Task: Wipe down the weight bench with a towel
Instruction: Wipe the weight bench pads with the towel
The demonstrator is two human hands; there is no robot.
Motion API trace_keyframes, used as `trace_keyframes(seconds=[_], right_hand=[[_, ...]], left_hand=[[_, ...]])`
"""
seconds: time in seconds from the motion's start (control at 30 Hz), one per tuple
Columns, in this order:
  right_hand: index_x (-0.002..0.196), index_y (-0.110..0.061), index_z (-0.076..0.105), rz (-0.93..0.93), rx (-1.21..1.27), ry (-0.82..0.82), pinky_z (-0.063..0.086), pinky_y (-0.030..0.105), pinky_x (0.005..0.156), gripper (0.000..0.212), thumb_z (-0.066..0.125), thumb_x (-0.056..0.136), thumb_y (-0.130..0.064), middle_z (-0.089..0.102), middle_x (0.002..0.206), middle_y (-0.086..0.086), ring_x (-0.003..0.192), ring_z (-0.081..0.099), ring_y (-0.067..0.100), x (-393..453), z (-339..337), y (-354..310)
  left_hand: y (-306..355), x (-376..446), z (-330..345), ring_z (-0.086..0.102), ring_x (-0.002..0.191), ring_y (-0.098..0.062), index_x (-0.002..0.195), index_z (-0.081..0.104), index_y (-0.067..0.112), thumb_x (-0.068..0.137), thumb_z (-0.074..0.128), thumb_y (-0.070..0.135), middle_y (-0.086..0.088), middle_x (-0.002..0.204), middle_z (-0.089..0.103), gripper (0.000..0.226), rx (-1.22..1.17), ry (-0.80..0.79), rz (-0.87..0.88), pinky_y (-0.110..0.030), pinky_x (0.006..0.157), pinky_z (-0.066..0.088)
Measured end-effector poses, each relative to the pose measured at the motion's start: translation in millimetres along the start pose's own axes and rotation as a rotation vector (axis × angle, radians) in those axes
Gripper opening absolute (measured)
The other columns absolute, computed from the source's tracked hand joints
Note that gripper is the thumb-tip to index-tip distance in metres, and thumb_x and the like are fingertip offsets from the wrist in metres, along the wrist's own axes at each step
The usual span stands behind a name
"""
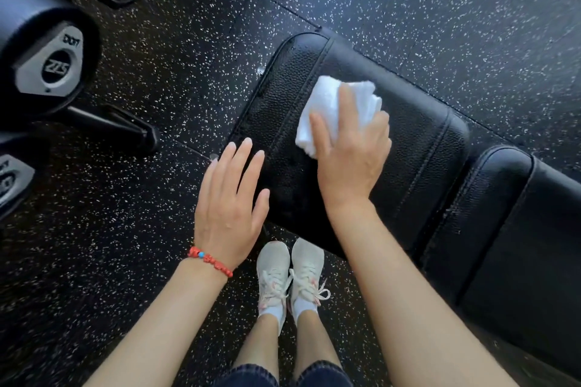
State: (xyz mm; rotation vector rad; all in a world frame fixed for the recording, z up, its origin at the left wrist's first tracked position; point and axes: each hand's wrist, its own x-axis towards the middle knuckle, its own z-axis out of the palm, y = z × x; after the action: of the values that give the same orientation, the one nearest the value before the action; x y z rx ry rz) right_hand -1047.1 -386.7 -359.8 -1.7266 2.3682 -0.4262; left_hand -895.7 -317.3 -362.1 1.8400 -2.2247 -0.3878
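A black padded weight bench [421, 148] runs from the centre to the lower right, its seat pad nearest me and a second pad [518, 229] beyond a gap. A folded white towel [327, 104] lies on the seat pad. My right hand [349, 154] presses flat on the towel, fingers spread over it. My left hand [229, 201], with a red bracelet at the wrist, hovers open at the pad's near left corner, holding nothing.
Black dumbbells [53, 63] with grey end caps sit on a rack at the left, and a black rack foot [125, 129] juts toward the bench. The floor [408, 3] is speckled black rubber. My white trainers [289, 273] stand just below the pad's near edge.
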Motion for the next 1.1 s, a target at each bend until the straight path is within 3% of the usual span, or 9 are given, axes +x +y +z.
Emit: trace_keyframes(seconds=[0.13, 0.27, 0.4, 0.5, 0.6, 0.7, 0.83, 0.97, 1.1], right_hand=[[0.115, -0.014, 0.063, -0.161, -0.029, -0.036, 0.037, 0.030, 0.056, 0.048, 0.050, 0.085, -0.049, 0.057, 0.083, 0.019, 0.064, 0.050, 0.027, -56, -2, 3], [0.110, -0.014, 0.067, -0.228, 0.006, 0.005, 0.034, 0.029, 0.053, 0.047, 0.053, 0.083, -0.051, 0.051, 0.071, 0.015, 0.060, 0.047, 0.025, -48, -2, 5], [0.112, -0.016, 0.065, -0.160, -0.004, 0.051, 0.035, 0.030, 0.058, 0.047, 0.055, 0.083, -0.052, 0.057, 0.082, 0.017, 0.066, 0.051, 0.027, 11, 4, -7], [0.117, -0.019, 0.061, -0.078, -0.044, 0.048, 0.031, 0.031, 0.062, 0.050, 0.046, 0.086, -0.056, 0.057, 0.089, 0.016, 0.073, 0.052, 0.027, 57, 4, -14], [0.125, -0.021, 0.055, -0.098, -0.085, -0.017, 0.034, 0.034, 0.066, 0.055, 0.037, 0.088, -0.058, 0.056, 0.099, 0.017, 0.083, 0.051, 0.029, 61, 0, 4], [0.129, -0.022, 0.050, 0.005, -0.075, -0.053, 0.035, 0.040, 0.072, 0.055, 0.042, 0.088, -0.056, 0.053, 0.113, 0.022, 0.094, 0.050, 0.034, 45, -15, 46], [0.126, -0.018, 0.055, 0.120, -0.039, 0.003, 0.033, 0.041, 0.070, 0.053, 0.049, 0.085, -0.051, 0.052, 0.100, 0.029, 0.086, 0.050, 0.039, 22, -34, 86], [0.120, -0.013, 0.060, 0.214, 0.010, 0.064, 0.039, 0.040, 0.066, 0.049, 0.054, 0.083, -0.045, 0.054, 0.098, 0.031, 0.079, 0.053, 0.041, 11, -27, 62], [0.113, -0.013, 0.064, -0.011, -0.024, 0.013, 0.041, 0.031, 0.056, 0.048, 0.058, 0.079, -0.047, 0.060, 0.092, 0.024, 0.067, 0.054, 0.032, -22, -7, 7]], left_hand=[[-3, 1, -1, 0.031, 0.133, -0.028, 0.132, 0.046, 0.002, 0.093, 0.040, 0.019, -0.016, 0.141, 0.042, 0.043, -0.018, -0.003, 0.007, -0.040, 0.111, 0.020], [0, 4, -3, 0.033, 0.133, -0.029, 0.130, 0.048, 0.001, 0.093, 0.040, 0.019, -0.017, 0.140, 0.043, 0.042, -0.021, -0.004, -0.001, -0.041, 0.111, 0.022], [11, 16, -2, 0.033, 0.133, -0.031, 0.130, 0.048, 0.001, 0.092, 0.042, 0.019, -0.019, 0.140, 0.043, 0.043, -0.027, 0.007, -0.009, -0.044, 0.111, 0.023], [21, 27, 2, 0.034, 0.133, -0.032, 0.131, 0.048, 0.002, 0.091, 0.043, 0.019, -0.018, 0.140, 0.043, 0.044, -0.027, 0.006, -0.003, -0.044, 0.111, 0.023], [27, 34, 5, 0.033, 0.134, -0.032, 0.133, 0.046, 0.003, 0.091, 0.043, 0.020, -0.017, 0.141, 0.042, 0.045, -0.004, -0.013, -0.004, -0.045, 0.111, 0.023], [25, 33, 4, 0.030, 0.135, -0.032, 0.135, 0.044, 0.004, 0.091, 0.043, 0.021, -0.016, 0.143, 0.040, 0.047, 0.026, -0.048, 0.008, -0.044, 0.112, 0.021], [21, 33, 0, 0.028, 0.136, -0.030, 0.136, 0.042, 0.005, 0.093, 0.041, 0.022, -0.016, 0.144, 0.038, 0.046, 0.032, -0.078, 0.039, -0.041, 0.113, 0.019], [19, 24, -5, 0.030, 0.135, -0.031, 0.134, 0.043, 0.002, 0.092, 0.042, 0.021, -0.018, 0.143, 0.039, 0.046, -0.009, -0.077, -0.007, -0.046, 0.110, 0.026], [11, 8, -8, 0.031, 0.134, -0.032, 0.133, 0.044, 0.000, 0.092, 0.041, 0.021, -0.019, 0.142, 0.040, 0.046, -0.009, -0.057, -0.038, -0.050, 0.107, 0.030]])
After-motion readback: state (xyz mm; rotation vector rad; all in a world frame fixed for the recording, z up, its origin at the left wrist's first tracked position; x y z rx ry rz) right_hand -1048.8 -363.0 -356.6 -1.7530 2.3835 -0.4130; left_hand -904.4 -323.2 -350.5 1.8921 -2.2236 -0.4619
